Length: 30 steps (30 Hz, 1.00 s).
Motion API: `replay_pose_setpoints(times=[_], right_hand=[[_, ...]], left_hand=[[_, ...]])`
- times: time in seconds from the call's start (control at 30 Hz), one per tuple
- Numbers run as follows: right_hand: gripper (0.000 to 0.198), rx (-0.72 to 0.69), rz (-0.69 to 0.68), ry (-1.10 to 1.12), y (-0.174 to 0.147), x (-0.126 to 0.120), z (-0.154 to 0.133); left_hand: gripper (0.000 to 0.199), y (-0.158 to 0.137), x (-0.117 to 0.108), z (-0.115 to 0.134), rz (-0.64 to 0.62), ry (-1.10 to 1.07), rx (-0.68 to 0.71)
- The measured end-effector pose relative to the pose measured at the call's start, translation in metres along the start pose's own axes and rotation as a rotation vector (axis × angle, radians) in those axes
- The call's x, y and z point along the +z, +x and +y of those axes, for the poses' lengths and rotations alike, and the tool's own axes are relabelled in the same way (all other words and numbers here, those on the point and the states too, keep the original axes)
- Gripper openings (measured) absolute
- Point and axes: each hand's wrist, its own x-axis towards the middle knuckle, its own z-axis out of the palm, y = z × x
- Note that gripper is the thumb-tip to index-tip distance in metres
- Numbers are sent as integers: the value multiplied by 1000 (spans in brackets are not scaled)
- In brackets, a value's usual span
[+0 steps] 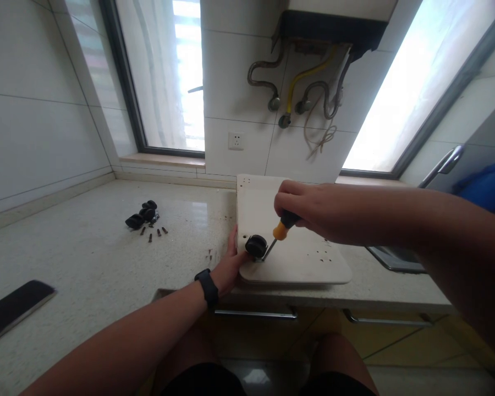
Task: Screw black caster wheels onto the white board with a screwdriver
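Press the screwdriver [280,230], grasped in the right hand [300,199], squarely where its tip seems seated beside the caster [256,246], left hand [226,268] clasping the board [295,268] at its near-left corner.

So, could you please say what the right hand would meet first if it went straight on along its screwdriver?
The right hand, led by the screwdriver, would probably meet the base of the black caster on the white board; exact tip contact is unclear.
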Motion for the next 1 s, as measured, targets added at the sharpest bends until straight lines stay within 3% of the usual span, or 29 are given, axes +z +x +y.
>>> replay_pose_setpoints(times=[0.23,0.5,0.63,0.8,1.0], right_hand=[[23,11,15,-24,12,-4,-3],[48,273,-37,-281,17,-3,-23],[36,158,44,-125,7,-2,-14],[21,17,-3,36,1,-2,2],[29,153,24,-102,14,2,4]], left_hand=[[118,2,-3,-2,-8,18,2],[115,1,-2,-3,6,23,19],[115,0,1,0,22,13,7],[115,0,1,1,12,24,13],[119,1,-1,-1,17,30,-2]])
